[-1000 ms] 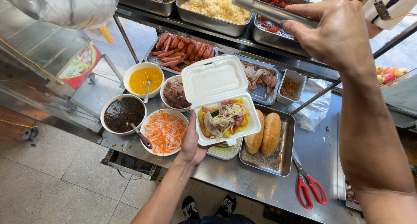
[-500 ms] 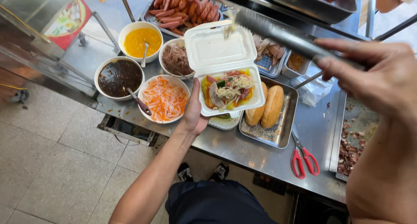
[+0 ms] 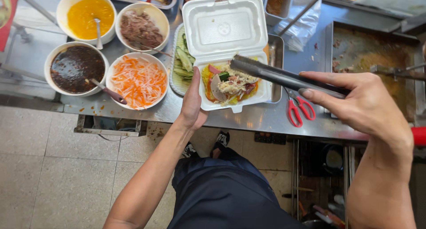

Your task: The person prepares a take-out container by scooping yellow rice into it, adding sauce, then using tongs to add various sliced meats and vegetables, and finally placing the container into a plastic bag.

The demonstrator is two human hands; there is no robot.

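Box: the white foam box (image 3: 226, 42) sits on the steel table (image 3: 266, 118), lid open and tipped back, its lower half already holding rice or noodles, sliced meat, cucumber and red bits.
Left hand: the left hand (image 3: 191, 102) presses flat against the box's left wall, fingers stretched along it, steadying rather than gripping.
Right hand: the right hand (image 3: 364, 104) has its fingers closed around metal tongs (image 3: 284, 77), whose tips hang over the food.
Done: the box looks mostly filled.
Left: lid not yet closed; toppings from the 4 bowls may remain, judging by the carrot bowl (image 3: 138, 80) just beside.
Hidden: whether the tong tips hold anything is unclear; trays at the top edge are cut off; red scissors (image 3: 301, 110) lie partly under the tongs.
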